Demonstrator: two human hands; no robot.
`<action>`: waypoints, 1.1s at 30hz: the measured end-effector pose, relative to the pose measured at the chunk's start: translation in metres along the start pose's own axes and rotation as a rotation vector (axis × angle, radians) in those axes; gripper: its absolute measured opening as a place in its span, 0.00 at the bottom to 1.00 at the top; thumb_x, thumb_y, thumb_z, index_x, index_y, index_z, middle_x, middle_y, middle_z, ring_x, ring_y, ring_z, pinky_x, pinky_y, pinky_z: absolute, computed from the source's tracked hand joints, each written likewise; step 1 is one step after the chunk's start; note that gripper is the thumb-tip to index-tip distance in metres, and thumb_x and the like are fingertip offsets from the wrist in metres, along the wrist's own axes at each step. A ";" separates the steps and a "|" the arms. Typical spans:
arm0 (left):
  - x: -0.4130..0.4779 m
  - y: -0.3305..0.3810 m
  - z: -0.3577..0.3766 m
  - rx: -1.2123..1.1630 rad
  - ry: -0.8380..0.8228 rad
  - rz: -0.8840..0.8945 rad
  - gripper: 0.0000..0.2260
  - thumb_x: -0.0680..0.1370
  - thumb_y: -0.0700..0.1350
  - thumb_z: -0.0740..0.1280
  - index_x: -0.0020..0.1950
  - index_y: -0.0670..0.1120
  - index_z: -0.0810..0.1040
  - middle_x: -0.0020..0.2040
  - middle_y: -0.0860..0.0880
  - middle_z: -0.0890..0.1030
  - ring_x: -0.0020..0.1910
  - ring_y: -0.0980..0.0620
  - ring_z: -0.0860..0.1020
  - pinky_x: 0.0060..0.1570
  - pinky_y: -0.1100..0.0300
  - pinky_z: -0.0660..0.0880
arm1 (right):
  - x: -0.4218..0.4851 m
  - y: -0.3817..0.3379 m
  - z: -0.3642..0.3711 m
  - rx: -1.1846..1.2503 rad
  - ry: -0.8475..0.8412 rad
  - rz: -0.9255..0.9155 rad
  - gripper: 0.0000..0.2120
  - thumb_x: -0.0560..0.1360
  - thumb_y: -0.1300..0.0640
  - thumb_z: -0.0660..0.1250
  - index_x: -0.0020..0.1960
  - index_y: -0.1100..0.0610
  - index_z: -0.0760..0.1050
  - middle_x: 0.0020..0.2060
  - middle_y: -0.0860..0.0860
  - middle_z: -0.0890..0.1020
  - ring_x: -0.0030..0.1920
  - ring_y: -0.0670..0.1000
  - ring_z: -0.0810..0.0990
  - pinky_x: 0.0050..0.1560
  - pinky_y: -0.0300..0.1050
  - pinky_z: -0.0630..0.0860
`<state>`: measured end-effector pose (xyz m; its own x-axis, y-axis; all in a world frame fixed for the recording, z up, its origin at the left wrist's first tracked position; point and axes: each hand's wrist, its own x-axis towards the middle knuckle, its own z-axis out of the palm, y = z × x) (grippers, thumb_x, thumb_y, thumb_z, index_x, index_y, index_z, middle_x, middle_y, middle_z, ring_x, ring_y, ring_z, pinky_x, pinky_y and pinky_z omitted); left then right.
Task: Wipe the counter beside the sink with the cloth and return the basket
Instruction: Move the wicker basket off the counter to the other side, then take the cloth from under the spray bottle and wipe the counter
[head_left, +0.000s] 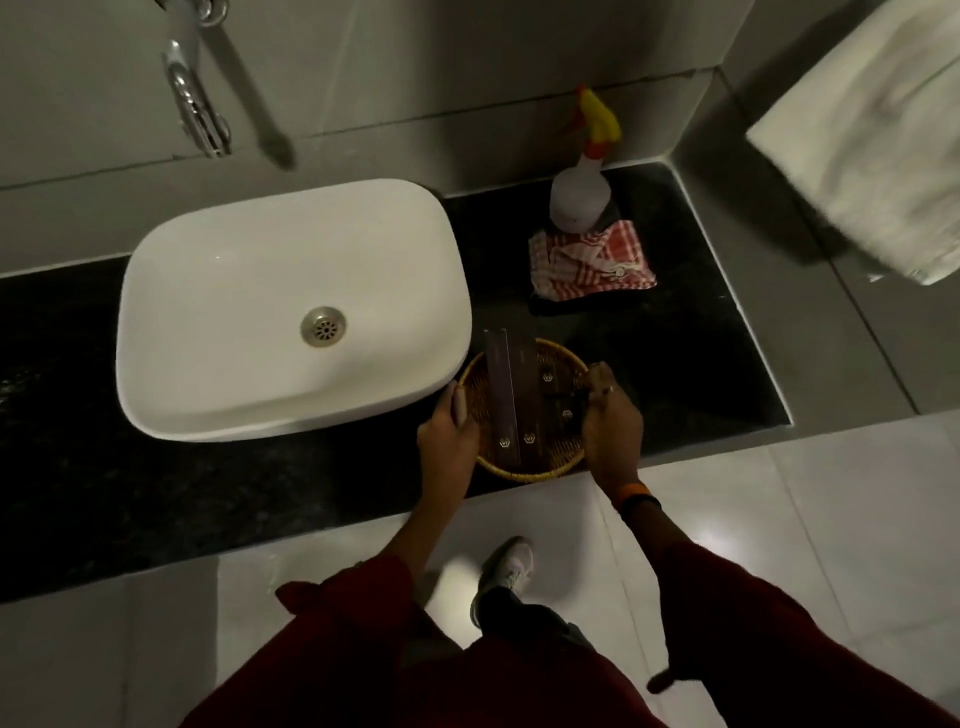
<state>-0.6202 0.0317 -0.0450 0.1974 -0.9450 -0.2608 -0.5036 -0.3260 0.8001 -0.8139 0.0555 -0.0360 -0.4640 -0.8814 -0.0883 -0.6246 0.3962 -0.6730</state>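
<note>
A round woven basket with dark flat packets in it sits on the black counter, right of the white sink, near the front edge. My left hand grips its left rim. My right hand grips its right rim. A red-and-white checked cloth lies folded on the counter behind the basket, apart from both hands.
A white spray bottle with a yellow trigger stands behind the cloth by the wall. A white towel hangs at the upper right. A chrome tap juts from the wall above the sink. Pale floor tiles lie below the counter edge.
</note>
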 end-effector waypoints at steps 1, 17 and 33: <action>0.002 0.002 0.003 0.005 0.003 0.007 0.19 0.80 0.45 0.64 0.71 0.49 0.74 0.48 0.39 0.84 0.44 0.45 0.84 0.44 0.61 0.75 | 0.007 0.001 0.000 0.026 0.004 0.010 0.18 0.84 0.62 0.58 0.73 0.62 0.70 0.56 0.61 0.83 0.54 0.60 0.84 0.58 0.60 0.82; 0.040 0.130 0.070 0.018 -0.012 0.346 0.17 0.79 0.45 0.66 0.68 0.45 0.75 0.64 0.45 0.77 0.63 0.51 0.75 0.64 0.62 0.72 | 0.145 0.008 -0.035 0.065 0.087 0.048 0.20 0.82 0.51 0.63 0.72 0.57 0.72 0.70 0.57 0.75 0.71 0.57 0.73 0.72 0.56 0.71; 0.199 0.167 0.156 0.609 -0.262 0.176 0.16 0.80 0.43 0.63 0.66 0.38 0.73 0.64 0.36 0.77 0.64 0.34 0.76 0.63 0.46 0.73 | 0.258 0.001 -0.008 -0.426 -0.186 0.116 0.16 0.81 0.58 0.62 0.66 0.62 0.74 0.67 0.63 0.76 0.68 0.65 0.75 0.69 0.60 0.72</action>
<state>-0.7965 -0.2151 -0.0474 -0.1018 -0.9355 -0.3383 -0.9078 -0.0517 0.4162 -0.9395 -0.1689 -0.0533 -0.4499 -0.8406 -0.3016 -0.7950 0.5308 -0.2937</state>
